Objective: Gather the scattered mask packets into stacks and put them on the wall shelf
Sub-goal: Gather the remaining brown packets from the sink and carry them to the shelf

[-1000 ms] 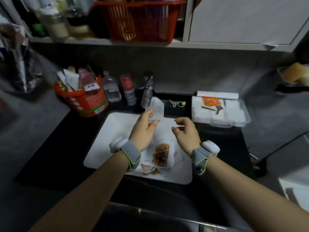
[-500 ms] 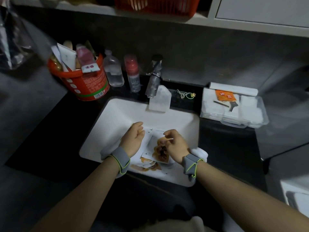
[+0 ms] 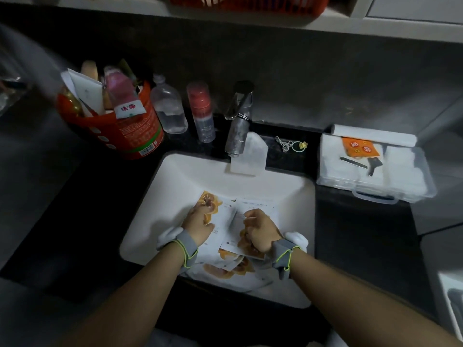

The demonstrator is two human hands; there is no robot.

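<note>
Several white mask packets with orange prints lie scattered in the white sink (image 3: 175, 176). My left hand (image 3: 199, 222) lies on top of one packet (image 3: 226, 214), fingertips on its orange print. My right hand (image 3: 260, 232) is curled and grips another packet (image 3: 231, 242) by its near part. More packets (image 3: 225, 270) overlap below both wrists at the sink's front. One plain white packet (image 3: 250, 157) leans upright against the faucet. The white wall shelf (image 3: 125, 5) runs along the top edge, above the counter.
A chrome faucet (image 3: 238, 121) stands behind the sink, with a clear bottle (image 3: 169, 108) and a red-capped bottle (image 3: 201, 111) to its left. A red tub (image 3: 127, 131) full of tubes sits at the left. A clear lidded box (image 3: 373, 171) is at the right. A red basket (image 3: 250, 5) occupies the shelf.
Both hands came down from the upright packet by the faucet into the sink. They now sit on the scattered packets, and the view has tilted downward.
</note>
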